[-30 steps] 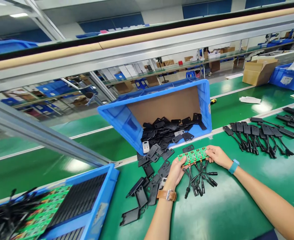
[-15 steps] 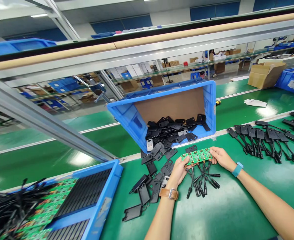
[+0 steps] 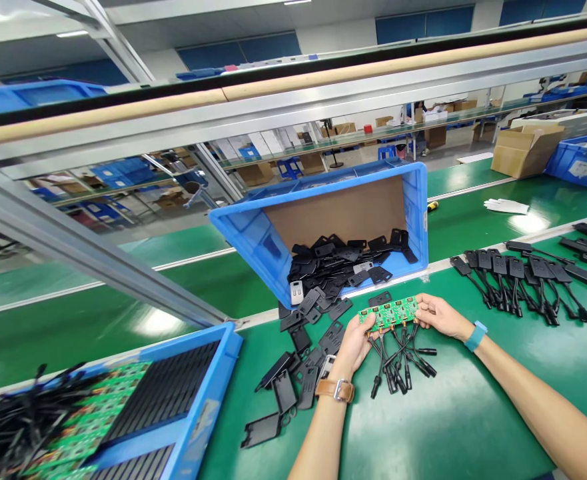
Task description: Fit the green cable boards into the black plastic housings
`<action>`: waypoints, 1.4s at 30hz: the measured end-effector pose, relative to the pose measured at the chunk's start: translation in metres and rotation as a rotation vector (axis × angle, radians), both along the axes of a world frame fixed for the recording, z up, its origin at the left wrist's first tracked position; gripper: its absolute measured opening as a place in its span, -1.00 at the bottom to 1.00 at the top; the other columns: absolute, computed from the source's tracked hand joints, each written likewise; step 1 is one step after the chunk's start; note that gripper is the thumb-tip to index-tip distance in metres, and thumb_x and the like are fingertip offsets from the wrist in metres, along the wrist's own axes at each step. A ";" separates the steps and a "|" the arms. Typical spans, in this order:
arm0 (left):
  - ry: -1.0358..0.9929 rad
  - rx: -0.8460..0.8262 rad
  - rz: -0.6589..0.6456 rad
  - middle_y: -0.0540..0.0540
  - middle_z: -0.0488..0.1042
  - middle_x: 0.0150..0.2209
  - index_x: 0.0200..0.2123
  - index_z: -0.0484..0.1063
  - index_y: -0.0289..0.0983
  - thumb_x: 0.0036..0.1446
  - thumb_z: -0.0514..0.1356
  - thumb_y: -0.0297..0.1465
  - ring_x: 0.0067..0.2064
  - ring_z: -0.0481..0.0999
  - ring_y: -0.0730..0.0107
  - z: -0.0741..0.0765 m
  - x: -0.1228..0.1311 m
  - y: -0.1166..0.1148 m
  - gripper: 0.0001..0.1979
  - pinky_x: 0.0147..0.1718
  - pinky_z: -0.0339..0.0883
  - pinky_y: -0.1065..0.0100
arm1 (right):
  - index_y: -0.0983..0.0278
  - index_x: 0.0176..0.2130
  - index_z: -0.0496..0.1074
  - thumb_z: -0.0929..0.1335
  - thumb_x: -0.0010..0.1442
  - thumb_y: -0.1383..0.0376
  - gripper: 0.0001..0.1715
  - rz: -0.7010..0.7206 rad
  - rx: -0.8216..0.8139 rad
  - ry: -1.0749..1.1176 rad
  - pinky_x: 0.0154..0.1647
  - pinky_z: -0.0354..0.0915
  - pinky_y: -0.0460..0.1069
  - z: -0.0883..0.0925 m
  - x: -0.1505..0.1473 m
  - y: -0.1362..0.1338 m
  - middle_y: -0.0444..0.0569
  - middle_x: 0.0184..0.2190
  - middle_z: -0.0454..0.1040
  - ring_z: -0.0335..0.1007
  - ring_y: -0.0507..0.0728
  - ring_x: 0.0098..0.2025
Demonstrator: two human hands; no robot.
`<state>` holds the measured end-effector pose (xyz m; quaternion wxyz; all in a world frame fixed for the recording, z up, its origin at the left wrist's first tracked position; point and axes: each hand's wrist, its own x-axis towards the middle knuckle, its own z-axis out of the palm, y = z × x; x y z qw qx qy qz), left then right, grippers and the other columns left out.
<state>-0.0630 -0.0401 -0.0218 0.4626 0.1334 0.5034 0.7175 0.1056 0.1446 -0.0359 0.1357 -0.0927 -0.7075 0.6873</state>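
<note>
A green circuit board strip point(image 3: 389, 315) is held level above the green table, gripped at its left end by my left hand point(image 3: 356, 343) and at its right end by my right hand point(image 3: 439, 316). Short black cables point(image 3: 402, 363) with round plugs hang from its lower edge. Black plastic covers point(image 3: 308, 387) lie loose beside my left wrist, and a tipped blue bin point(image 3: 426, 220) behind them holds many more. To the right of my right hand lie several black cased pieces with cables point(image 3: 516, 269).
At the lower left a blue tray point(image 3: 206, 413) holds green boards, black cables and rows of black parts. A metal post point(image 3: 123, 267) rises behind it. Farther back on the right are a white glove point(image 3: 506, 206), a cardboard box point(image 3: 526, 150) and a blue crate point(image 3: 580, 163).
The whole view has shifted slightly, with things appearing a little farther left. Both hands keep their hold on the circuit board strip.
</note>
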 end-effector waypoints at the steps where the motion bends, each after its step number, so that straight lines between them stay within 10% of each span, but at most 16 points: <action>1: -0.001 0.002 0.000 -0.27 0.57 -0.10 -0.17 0.46 -0.33 0.06 0.39 -0.36 -0.17 0.61 0.21 0.000 0.000 0.000 -0.71 -0.45 0.48 0.46 | 0.26 -0.15 0.30 0.36 0.24 -0.04 -0.56 0.003 0.000 -0.002 -0.44 0.22 -0.08 0.000 0.000 0.000 -0.14 -0.42 0.41 0.28 0.01 -0.47; 42: 0.008 0.021 -0.066 -0.32 0.58 -0.09 -0.11 0.49 -0.37 0.15 0.32 -0.26 -0.13 0.62 0.15 0.006 0.003 -0.002 -0.67 -0.20 0.54 0.28 | 0.24 -0.28 0.28 0.24 0.30 -0.12 -0.52 -0.161 0.127 -0.056 -0.48 0.22 -0.06 0.005 -0.001 -0.007 -0.17 -0.57 0.35 0.29 0.06 -0.53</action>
